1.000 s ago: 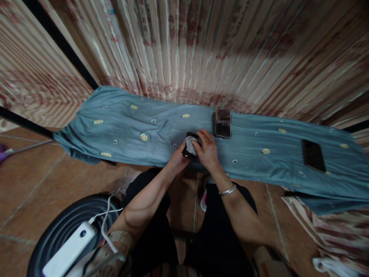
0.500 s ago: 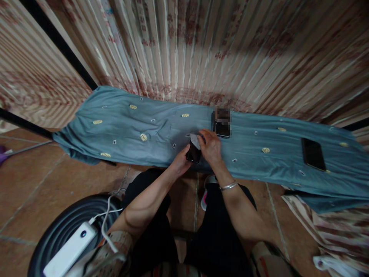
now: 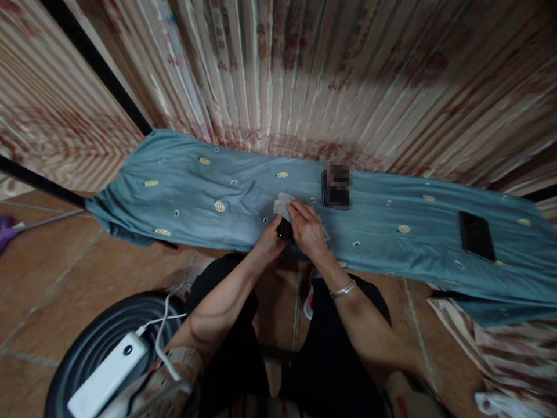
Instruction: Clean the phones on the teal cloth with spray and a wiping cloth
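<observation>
My left hand (image 3: 270,241) grips a dark, glossy phone (image 3: 284,229) by its left side, just above the near edge of the cloth-covered surface (image 3: 243,223). Over the phone's top lies a light grey cloth (image 3: 282,201), pressed down by the fingers of my right hand (image 3: 308,230). Most of the phone is hidden under the cloth and the right hand. Beyond my right hand sits a stack of dark, flat devices (image 3: 324,188), partly pixelated. Another black phone (image 3: 477,235) lies flat at the right.
A pleated, patterned curtain (image 3: 296,75) hangs behind the surface. Low on the left, a white power bank (image 3: 108,374) with a cable (image 3: 163,331) rests on a round, ribbed black object (image 3: 65,354). Black poles (image 3: 96,64) stand at the left.
My right hand has slid forward and left over the phone, laying the grey cloth flatter across it. More of the phone is covered. The left hand keeps its grip.
</observation>
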A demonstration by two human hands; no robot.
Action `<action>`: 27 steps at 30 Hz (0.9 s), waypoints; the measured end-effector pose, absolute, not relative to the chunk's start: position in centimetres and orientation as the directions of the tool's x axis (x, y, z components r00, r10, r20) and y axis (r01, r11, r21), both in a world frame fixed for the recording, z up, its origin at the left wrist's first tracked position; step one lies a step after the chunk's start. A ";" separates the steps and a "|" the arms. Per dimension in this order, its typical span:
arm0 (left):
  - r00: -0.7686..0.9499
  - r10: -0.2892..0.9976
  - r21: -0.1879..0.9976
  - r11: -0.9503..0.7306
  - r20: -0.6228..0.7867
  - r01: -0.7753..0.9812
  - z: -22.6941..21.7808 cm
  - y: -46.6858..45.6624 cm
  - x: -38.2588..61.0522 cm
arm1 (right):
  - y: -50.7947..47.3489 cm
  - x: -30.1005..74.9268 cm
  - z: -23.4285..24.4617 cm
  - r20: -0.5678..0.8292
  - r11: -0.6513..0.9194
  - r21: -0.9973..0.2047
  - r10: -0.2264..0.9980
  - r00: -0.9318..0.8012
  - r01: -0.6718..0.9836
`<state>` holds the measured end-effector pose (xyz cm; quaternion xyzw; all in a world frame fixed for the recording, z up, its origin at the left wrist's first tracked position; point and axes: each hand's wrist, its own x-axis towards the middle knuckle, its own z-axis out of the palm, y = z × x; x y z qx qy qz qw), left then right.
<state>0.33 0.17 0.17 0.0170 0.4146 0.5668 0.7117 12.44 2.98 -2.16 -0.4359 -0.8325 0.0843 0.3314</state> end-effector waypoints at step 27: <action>-0.104 0.839 0.567 0.264 -0.534 -0.780 1.2 1.0 -0.5 | -0.6 10.6 -2.5 0.480 0.669 -0.268 0.717 -0.506 0.693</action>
